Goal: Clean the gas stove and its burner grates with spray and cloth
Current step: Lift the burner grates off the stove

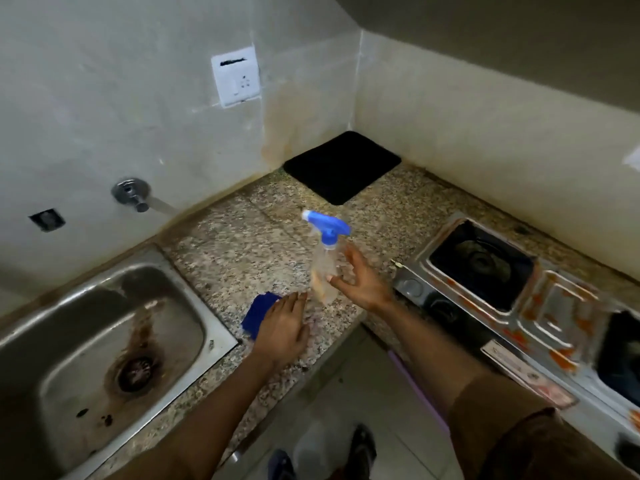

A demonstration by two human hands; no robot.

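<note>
Corner kitchen, speckled granite counter [228, 244] running along two stained pale walls. The spray bottle [325, 261], clear with a blue trigger head, stands upright mid-counter. Right hand [360, 278] is spread beside it, fingers straight, thumb near the bottle's body; contact is too blurred to call. Left hand [282, 327] lies flat, fingers extended, over the near edge of the blue cloth [259, 306]. Gas stove [519, 289] sits to the right, its steel top smeared with orange stains. Steel sink [104, 341] at left, grimy round the drain. Black mat [341, 166] in the far corner, white socket [236, 77] on the wall.
</note>
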